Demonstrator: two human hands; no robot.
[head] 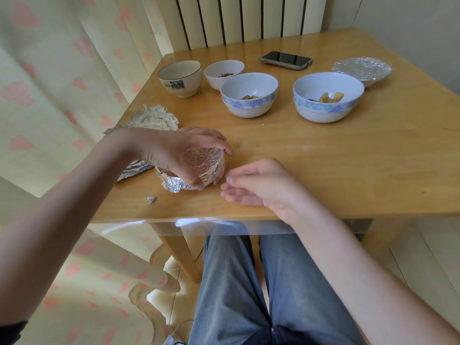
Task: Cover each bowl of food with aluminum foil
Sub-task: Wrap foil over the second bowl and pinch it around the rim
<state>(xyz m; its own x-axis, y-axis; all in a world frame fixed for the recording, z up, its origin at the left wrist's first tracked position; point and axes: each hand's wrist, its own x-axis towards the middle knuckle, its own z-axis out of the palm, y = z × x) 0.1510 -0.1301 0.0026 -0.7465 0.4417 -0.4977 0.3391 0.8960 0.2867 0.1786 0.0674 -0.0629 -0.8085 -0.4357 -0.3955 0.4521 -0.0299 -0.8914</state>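
Left hand (pixel 174 155) curls over the foil-wrapped bowl (pixel 204 168) at the table's (pixel 323 170) near-left edge, gripping its rim; looks like the foil's being pressed down. Right hand (pixel 258 188) hovers just beside, fingers relaxed, holding nothing. Three bowls w/ food at the back are uncovered, so next probably needs a sheet from the foil pile (pixel 154 118)

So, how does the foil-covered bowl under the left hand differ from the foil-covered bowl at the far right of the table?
The foil-covered bowl near the front edge is gripped by the left hand and looks tilted; the foil-covered bowl at the far right stands level, untouched. The near bowl's foil hangs in loose crumpled flaps at its side; the far bowl's foil lies smooth over the rim. Both are bowls fully topped with silver aluminium foil on the wooden table.
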